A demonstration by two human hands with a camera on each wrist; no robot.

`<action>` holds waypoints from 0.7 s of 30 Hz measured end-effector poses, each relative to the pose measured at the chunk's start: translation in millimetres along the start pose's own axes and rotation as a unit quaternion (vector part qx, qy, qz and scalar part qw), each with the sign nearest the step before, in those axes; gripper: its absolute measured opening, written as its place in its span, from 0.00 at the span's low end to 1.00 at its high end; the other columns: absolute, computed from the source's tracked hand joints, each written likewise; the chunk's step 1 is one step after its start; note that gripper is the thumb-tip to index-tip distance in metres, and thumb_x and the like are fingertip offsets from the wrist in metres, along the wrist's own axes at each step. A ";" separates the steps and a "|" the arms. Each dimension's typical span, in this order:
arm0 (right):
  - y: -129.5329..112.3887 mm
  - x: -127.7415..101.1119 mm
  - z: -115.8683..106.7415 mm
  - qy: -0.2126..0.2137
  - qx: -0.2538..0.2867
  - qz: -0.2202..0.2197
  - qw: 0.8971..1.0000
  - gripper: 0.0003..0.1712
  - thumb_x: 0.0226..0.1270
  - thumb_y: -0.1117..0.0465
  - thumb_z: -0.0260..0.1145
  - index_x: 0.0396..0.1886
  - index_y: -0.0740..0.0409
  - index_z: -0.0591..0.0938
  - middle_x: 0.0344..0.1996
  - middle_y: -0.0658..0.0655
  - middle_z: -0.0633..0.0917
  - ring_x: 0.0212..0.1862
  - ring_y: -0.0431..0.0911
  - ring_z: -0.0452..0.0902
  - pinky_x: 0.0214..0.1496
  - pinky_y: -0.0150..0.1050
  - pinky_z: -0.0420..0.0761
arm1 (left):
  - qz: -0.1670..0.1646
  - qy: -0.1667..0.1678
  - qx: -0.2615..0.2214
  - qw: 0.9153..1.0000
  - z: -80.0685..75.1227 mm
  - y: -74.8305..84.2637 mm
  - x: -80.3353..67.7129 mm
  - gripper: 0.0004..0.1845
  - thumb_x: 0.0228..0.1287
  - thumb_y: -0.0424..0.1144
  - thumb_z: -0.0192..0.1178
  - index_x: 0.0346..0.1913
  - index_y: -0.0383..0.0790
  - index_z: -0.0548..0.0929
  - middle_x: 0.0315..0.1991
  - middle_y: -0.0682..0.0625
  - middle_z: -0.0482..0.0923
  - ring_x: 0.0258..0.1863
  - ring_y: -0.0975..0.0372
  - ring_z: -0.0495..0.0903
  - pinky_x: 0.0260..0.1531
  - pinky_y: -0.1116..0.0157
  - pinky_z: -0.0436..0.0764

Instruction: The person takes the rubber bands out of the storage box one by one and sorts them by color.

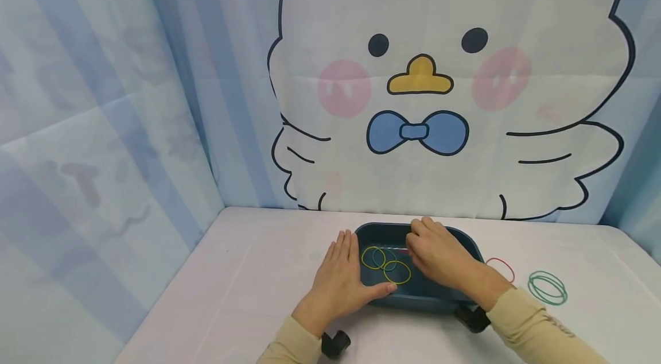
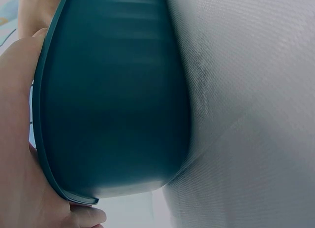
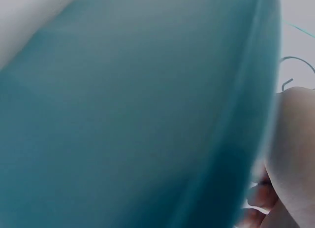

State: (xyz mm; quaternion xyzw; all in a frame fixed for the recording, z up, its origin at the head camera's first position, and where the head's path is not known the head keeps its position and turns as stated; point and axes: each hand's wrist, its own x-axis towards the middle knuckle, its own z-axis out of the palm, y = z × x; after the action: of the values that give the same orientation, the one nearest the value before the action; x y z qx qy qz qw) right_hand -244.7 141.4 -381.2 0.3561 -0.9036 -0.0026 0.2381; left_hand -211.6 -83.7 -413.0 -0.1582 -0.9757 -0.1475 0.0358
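Teal tub [image 1: 467, 243], rounded, shallow, smooth-walled.

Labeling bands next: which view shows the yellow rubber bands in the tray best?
Head view. The yellow rubber bands lie in plain sight inside the teal tray, between the left hand and right hand. The left wrist view shows only the tray's outer wall; the right wrist view shows blurred tray wall and faint band loops.

Right hand [image 1: 439, 255] hiding the bowl's [image 1: 459, 237] right interior and most of a pink band [image 1: 401, 250]. Fingertip grip unreadable. Bowl blurred in the right wrist view, cut off at the edges in both wrist views.
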 end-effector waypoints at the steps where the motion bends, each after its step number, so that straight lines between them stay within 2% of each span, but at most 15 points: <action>1: 0.2 -0.2 -0.6 0.000 -0.002 0.002 1.000 0.08 0.55 0.64 0.74 0.24 0.52 0.81 0.26 0.48 0.72 0.32 0.43 0.63 0.34 0.39 0.68 | 0.000 0.000 0.000 1.000 0.0 -0.1 0.0 0.68 0.50 0.85 0.45 0.78 0.30 0.49 0.79 0.36 0.47 0.80 0.49 0.45 0.78 0.51 0.53; 6: 1.8 -1.1 -2.7 0.008 -0.014 0.003 1.000 0.10 0.52 0.65 0.74 0.22 0.52 0.79 0.25 0.48 0.71 0.32 0.44 0.63 0.33 0.39 0.65 | 0.000 0.001 0.001 1.000 -0.3 -0.4 -0.2 0.68 0.51 0.85 0.45 0.78 0.30 0.49 0.79 0.36 0.47 0.80 0.49 0.45 0.78 0.51 0.53; 21: 10.3 -4.3 -9.1 0.037 -0.041 -0.011 0.998 0.14 0.45 0.65 0.75 0.17 0.52 0.75 0.22 0.48 0.68 0.30 0.45 0.62 0.32 0.39 0.65 | 0.001 0.007 0.002 1.000 0.3 -0.9 -0.5 0.68 0.50 0.85 0.45 0.78 0.30 0.49 0.79 0.35 0.48 0.80 0.48 0.46 0.78 0.51 0.53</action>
State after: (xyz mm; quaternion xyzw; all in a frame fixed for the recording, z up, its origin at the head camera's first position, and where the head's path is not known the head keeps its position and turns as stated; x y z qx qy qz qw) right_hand -244.6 153.3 -373.2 0.3560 -0.8891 -0.0293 0.2861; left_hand -211.4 -84.5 -413.6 -0.1585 -0.9754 -0.1469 0.0427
